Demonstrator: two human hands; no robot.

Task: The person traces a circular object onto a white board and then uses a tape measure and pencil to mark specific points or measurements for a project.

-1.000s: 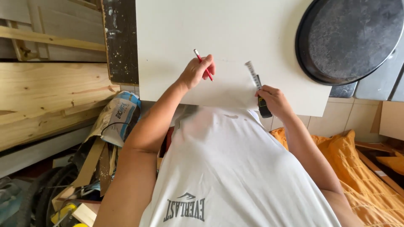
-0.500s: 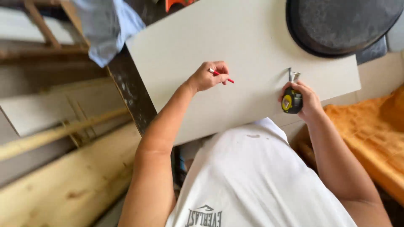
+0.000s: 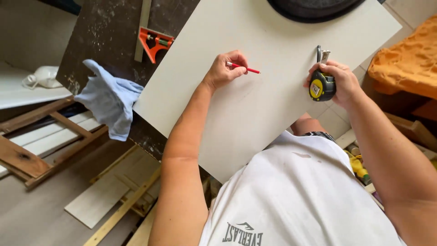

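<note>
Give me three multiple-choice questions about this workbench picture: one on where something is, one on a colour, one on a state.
1. Where does the blue cloth lie?
A. on the white board
B. on the dark bench left of the board
C. on the orange fabric

2. What colour is the pencil?
A. red
B. green
C. black

3. What does the right hand hold?
A. nothing
B. a saw
C. a tape measure

Answers: 1 B, it drapes over the dark bench edge. 2 A, red shaft in the left hand. 3 C, fingers wrap the yellow-black case.

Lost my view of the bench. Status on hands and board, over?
Left hand grips red pencil, tip on white board. Right hand holds tape measure at board edge. Blue cloth lies clear, off to the side.
</note>
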